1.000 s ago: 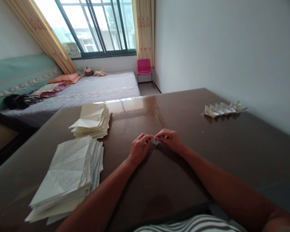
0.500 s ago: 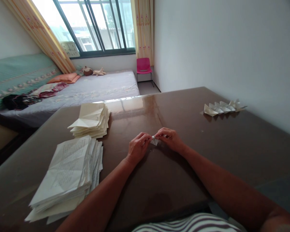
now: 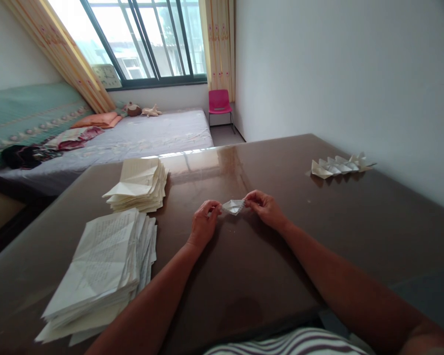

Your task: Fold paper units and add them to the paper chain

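Observation:
A small folded paper boat (image 3: pixel 234 207) is stretched between my two hands, just above the brown tabletop (image 3: pixel 240 276). My left hand (image 3: pixel 206 219) pinches its left tip between thumb and fingers. At the opposite tip, my right hand (image 3: pixel 264 207) has the same kind of pinch. The boat's pointed, diamond-like body shows between them. Over on the right of the table, a row of similar folded paper boats (image 3: pixel 338 166) sits, one nested against another.
To the left lie a stack of white written sheets (image 3: pixel 99 256) and, behind it, a stack of cream sheets (image 3: pixel 136 180). Beyond the table are a bed (image 3: pixel 170 128), a pink chair (image 3: pixel 219 102) and a window. A white wall (image 3: pixel 336 64) runs along the right.
My hands have moved apart, the left hand to the left and the right slightly right. The paper between them has opened out from a small bunched shape into a wider boat.

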Tool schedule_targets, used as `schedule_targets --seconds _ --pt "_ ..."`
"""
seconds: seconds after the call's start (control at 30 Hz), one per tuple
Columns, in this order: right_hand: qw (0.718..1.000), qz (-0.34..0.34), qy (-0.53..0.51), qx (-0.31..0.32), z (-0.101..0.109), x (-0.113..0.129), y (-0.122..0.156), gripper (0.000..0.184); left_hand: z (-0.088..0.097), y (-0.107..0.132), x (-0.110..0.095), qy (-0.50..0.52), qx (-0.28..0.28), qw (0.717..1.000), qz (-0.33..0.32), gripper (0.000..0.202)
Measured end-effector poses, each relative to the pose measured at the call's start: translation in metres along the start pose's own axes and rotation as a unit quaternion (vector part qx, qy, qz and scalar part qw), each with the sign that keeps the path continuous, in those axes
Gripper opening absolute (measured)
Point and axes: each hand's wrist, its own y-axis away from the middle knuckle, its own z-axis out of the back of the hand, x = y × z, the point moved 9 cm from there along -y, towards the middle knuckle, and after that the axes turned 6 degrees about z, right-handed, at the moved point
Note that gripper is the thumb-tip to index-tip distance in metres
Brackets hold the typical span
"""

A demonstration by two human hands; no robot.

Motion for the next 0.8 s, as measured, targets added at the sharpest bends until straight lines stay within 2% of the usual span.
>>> schedule_targets --seconds 0.27,0.4,0.53,0.6,0.73,0.8 --pt "0.996 -0.054 -0.067 -0.005 0.001 -0.015 -0.001 0.02 0.002 -0.006 0.008 0.078 0.01 0.995 0.056 0.025" --pt "0.997 -0.07 -0.021 -0.001 0.004 -0.021 -0.001 0.017 -0.003 -0.007 0.012 0.132 0.026 0.988 0.076 0.027" --pt "0.998 -0.036 0.044 0.037 0.002 -0.008 0.0 0.019 -0.006 -0.002 0.004 0.099 0.038 0.993 0.047 0.026" --pt "0.996 -0.004 0.047 0.074 -0.005 0.004 0.002 0.037 -0.008 0.001 -0.002 0.066 0.04 0.997 0.024 0.025" --pt "0.991 0.034 0.047 0.124 -0.017 0.017 0.007 0.089 -0.012 0.006 -0.011 0.036 0.046 0.998 -0.015 0.024" --pt "0.99 0.032 0.054 0.124 -0.018 0.017 0.007 0.099 -0.014 0.008 -0.012 0.026 0.047 0.998 -0.027 0.023"
